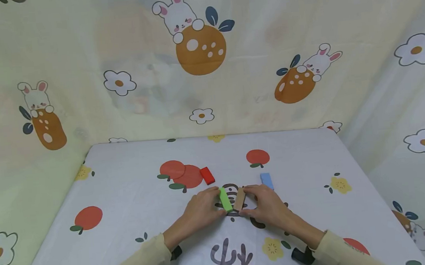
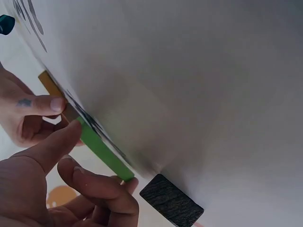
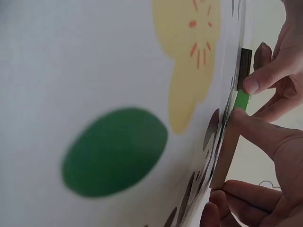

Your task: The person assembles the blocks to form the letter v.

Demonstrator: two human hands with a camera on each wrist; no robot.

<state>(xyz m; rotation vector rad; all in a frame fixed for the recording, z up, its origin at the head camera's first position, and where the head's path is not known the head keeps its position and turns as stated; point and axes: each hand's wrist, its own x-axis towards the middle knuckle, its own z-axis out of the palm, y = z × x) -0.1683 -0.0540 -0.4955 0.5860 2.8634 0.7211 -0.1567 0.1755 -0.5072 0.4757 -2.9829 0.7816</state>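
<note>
Head view: left hand (image 1: 201, 209) pinches green block (image 1: 225, 200), right hand (image 1: 268, 206) pinches tan block (image 1: 239, 199), their 6 o'clock ends touching or nearly; red block (image 1: 207, 175) at green's 11 o'clock, blue block (image 1: 266, 181) at tan's 2. Left wrist: grip spans green lengthwise. Right wrist: tan likewise. Probably aligning step; next move calls for matched, steady grips

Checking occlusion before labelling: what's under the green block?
White printed cloth shows around the green block, dark print between it and the tan block; the patch directly beneath is covered.
</note>
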